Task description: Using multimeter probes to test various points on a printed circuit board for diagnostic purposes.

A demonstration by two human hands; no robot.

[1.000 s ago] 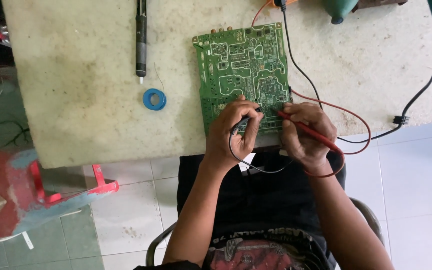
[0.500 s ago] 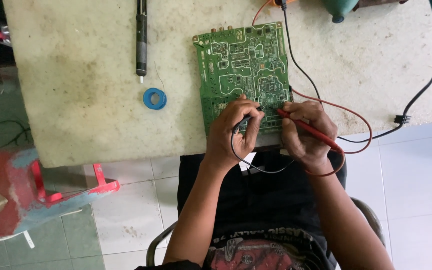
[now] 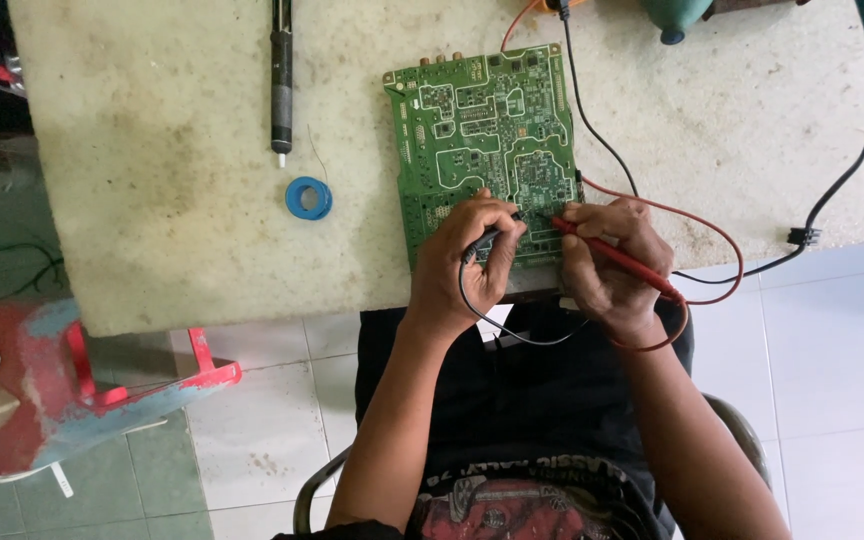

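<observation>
Nearest the camera, the person sits in a dark shirt at the near edge of the table (image 3: pixel 152 200), forearms reaching up over it. A red and blue stool (image 3: pixel 102 380) stands on the tiled floor to the left.

The left hand (image 3: pixel 462 262) is curled, thumb and fingers pinching a black probe (image 3: pixel 487 240) whose tip points right onto the board (image 3: pixel 482 130). Its black lead (image 3: pixel 512 335) loops down over the lap. The right hand (image 3: pixel 607 262) is likewise closed, pinching a red probe (image 3: pixel 612 255) like a pen, tip aimed left and down. The two tips meet the board close together, near its near edge; the exact pads they touch are too small to tell. A red lead (image 3: pixel 712 240) arcs from the right hand out across the table.

The green board lies flat, its near end just at the table's near edge under the hands, and the rest runs toward the far edge.

The step in hand looks like probing two close points on the board. Any shift to another point would call for lifting one tip cleanly and setting it down without bridging neighbouring contacts, with the board held flat.

Further out, a blue ring (image 3: pixel 308 198) lies left of the board, a black pen-like tool (image 3: pixel 281 80) beyond it. A black cable (image 3: pixel 852 180) runs along the right side, and a teal tool (image 3: pixel 674 15) sits at the far edge.
</observation>
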